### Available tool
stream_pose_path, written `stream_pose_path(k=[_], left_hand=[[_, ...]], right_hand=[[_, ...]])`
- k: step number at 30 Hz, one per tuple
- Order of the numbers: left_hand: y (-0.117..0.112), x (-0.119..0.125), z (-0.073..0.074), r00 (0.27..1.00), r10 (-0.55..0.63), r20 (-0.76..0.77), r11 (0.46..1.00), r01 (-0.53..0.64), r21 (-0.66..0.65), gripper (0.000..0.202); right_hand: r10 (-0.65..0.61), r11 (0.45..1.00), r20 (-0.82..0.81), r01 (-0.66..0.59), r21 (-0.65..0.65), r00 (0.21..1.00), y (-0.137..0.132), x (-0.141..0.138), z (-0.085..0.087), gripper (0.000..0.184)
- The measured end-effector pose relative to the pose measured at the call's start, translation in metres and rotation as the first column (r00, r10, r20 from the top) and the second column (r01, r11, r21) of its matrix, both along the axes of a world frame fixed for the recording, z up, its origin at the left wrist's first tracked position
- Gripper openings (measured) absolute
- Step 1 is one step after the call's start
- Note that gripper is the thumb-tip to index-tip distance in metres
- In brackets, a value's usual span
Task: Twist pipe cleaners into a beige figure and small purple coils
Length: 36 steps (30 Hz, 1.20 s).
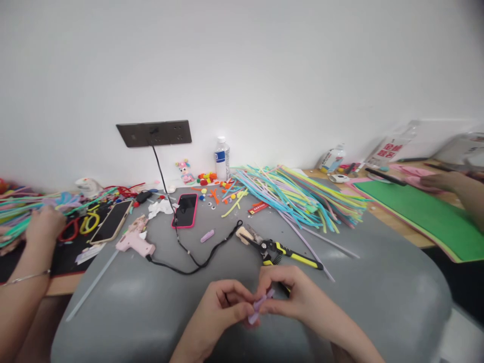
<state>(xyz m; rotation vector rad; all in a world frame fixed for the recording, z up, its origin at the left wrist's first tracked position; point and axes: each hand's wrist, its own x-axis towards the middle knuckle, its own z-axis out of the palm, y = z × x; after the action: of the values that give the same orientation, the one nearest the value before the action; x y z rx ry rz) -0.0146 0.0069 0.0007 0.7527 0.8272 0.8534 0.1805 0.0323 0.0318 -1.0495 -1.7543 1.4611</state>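
Observation:
My left hand [223,304] and my right hand [289,291] meet low over the grey mat [378,302]. Both pinch a short lilac pipe cleaner piece [259,305] between fingertips, its ends sticking out between the hands. Just beyond my right hand lie yellow-and-black wire cutters [282,250]. A second small lilac piece [207,235] lies on the mat further away.
A pink glue gun [135,241] with a black cord, a phone in a pink case [185,210], a pile of coloured pipe cleaners [302,196] and a water bottle [222,158] sit ahead. Another person's hand [43,227] works at left; another's arm [457,189] rests by green foam sheet [427,214].

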Motion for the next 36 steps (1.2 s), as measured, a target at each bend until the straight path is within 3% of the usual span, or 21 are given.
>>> stream_pose_path(k=[4,9,14,19,22,26,30,34,36], left_hand=[[0.000,0.001,-0.003,0.989,0.130,-0.066,0.989,-0.125,0.075,0.030],[-0.005,0.004,-0.002,0.962,0.225,-0.158,0.969,-0.203,0.143,0.023],[-0.009,0.006,0.005,0.967,0.222,-0.125,0.970,-0.205,0.134,0.028],[-0.007,0.006,-0.002,0.973,0.225,-0.059,0.968,-0.216,0.124,0.028],[-0.002,0.007,-0.008,0.954,0.299,-0.024,0.945,-0.293,0.146,0.028],[0.003,0.013,-0.010,0.937,0.342,0.067,0.937,-0.346,0.054,0.034],[0.004,0.014,-0.009,0.942,0.307,0.135,0.952,-0.305,-0.035,0.028],[0.002,0.007,-0.011,0.954,0.250,0.163,0.968,-0.242,-0.065,0.028],[0.001,0.004,-0.012,0.973,0.162,0.162,0.987,-0.156,-0.046,0.030]], right_hand=[[-0.141,0.990,-0.036,0.142,0.013,0.989,0.001,-0.002,-0.009,0.030],[-0.200,0.978,-0.116,0.206,0.034,0.973,0.000,-0.003,-0.016,0.032],[-0.170,0.985,-0.178,0.163,-0.054,0.969,-0.001,-0.002,-0.014,0.028],[-0.125,0.977,-0.237,0.078,-0.198,0.963,0.000,-0.006,-0.014,0.028],[-0.221,0.973,-0.221,0.199,-0.117,0.950,-0.001,-0.014,-0.017,0.033],[-0.327,0.928,-0.142,0.346,0.136,0.934,-0.002,-0.022,-0.021,0.038],[-0.242,0.919,-0.088,0.257,0.299,0.966,-0.002,-0.020,-0.021,0.035],[-0.052,0.947,-0.069,0.071,0.312,0.996,-0.002,-0.011,-0.014,0.028],[0.063,0.956,-0.057,-0.044,0.290,0.996,-0.002,-0.006,-0.009,0.026]])
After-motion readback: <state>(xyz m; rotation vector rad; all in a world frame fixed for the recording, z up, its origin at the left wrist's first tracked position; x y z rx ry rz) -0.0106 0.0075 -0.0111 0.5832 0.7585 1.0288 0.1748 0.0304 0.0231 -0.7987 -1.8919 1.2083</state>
